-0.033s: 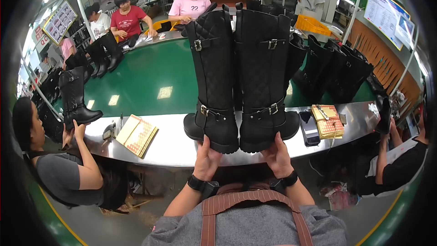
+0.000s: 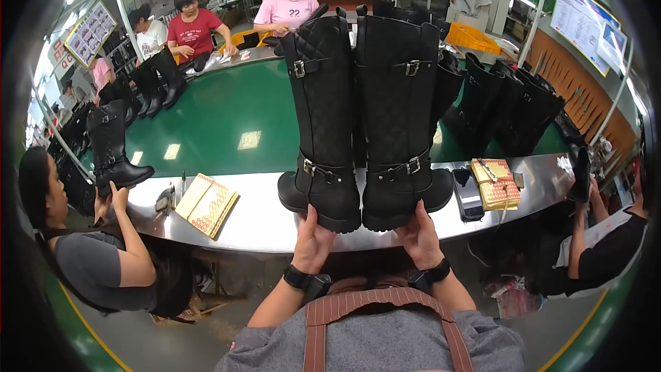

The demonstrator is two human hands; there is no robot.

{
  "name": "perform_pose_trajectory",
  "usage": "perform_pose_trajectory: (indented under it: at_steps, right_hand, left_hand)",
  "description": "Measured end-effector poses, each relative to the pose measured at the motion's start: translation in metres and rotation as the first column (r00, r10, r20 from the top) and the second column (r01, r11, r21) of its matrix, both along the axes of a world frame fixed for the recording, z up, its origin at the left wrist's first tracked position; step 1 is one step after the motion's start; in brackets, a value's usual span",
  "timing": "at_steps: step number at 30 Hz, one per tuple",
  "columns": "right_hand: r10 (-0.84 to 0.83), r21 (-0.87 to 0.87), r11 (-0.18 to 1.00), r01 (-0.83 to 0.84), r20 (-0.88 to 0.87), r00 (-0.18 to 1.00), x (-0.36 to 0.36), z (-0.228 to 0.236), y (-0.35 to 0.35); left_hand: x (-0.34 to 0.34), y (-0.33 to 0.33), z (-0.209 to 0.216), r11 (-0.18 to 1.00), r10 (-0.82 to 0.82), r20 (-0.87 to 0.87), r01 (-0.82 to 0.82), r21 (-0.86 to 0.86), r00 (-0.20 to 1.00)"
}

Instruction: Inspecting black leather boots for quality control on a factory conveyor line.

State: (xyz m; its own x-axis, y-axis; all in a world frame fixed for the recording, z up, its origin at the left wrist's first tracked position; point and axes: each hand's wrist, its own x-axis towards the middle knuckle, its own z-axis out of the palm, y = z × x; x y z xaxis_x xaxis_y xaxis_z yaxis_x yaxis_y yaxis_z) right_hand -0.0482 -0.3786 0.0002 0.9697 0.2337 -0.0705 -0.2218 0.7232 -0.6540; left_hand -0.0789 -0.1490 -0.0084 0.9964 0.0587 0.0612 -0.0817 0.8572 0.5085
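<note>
I hold a pair of tall black boots upright in front of me, side by side, with the toes pointing outward and the heels close together. My left hand (image 2: 315,242) is closed round the bottom of the left boot (image 2: 325,117), its thumb against the lower side. In the same way my right hand (image 2: 420,240) grips the right boot (image 2: 397,120) from beneath. Both shafts have quilted panels and silver buckles at the top and ankle. Most of my fingers are hidden under the soles.
A metal ledge (image 2: 258,224) edges the green table (image 2: 213,124). On it lie yellow patterned stacks (image 2: 208,205) and a dark phone-like device (image 2: 469,196). More black boots (image 2: 527,110) stand at right. Co-workers sit either side; the left one holds a boot (image 2: 111,145).
The co-worker's boot at the left has shifted very slightly to the left. My hands and the pair of boots look unchanged.
</note>
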Motion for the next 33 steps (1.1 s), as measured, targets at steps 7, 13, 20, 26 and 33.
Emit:
perform_pose_trajectory:
  at_steps: [7,13,20,26,33]
  right_hand:
    - [0.005,-0.020,1.000,-0.005,-0.003,1.000,0.000,0.005,0.001]
    - [-0.092,-0.060,0.994,0.086,-0.108,0.990,0.001,0.014,0.003]
    - [-0.101,-0.043,0.994,0.100,-0.026,0.995,0.005,0.015,0.008]
    - [-0.089,-0.066,0.994,0.083,-0.105,0.990,0.004,0.005,0.003]
    - [-0.014,0.008,1.000,0.014,-0.044,0.999,0.007,-0.016,-0.008]
  left_hand:
    - [-0.001,-0.003,0.000,0.998,0.005,-0.024,-0.007,-0.059,1.000]
    - [0.003,-0.004,0.003,0.992,0.125,-0.054,-0.125,-0.002,0.991]
    - [0.008,-0.003,0.005,0.986,0.146,0.021,-0.148,0.078,0.989]
    - [0.005,-0.002,0.002,0.992,0.129,-0.065,-0.128,0.022,0.989]
    - [0.001,0.000,-0.001,0.998,0.067,0.089,-0.068,0.007,0.994]
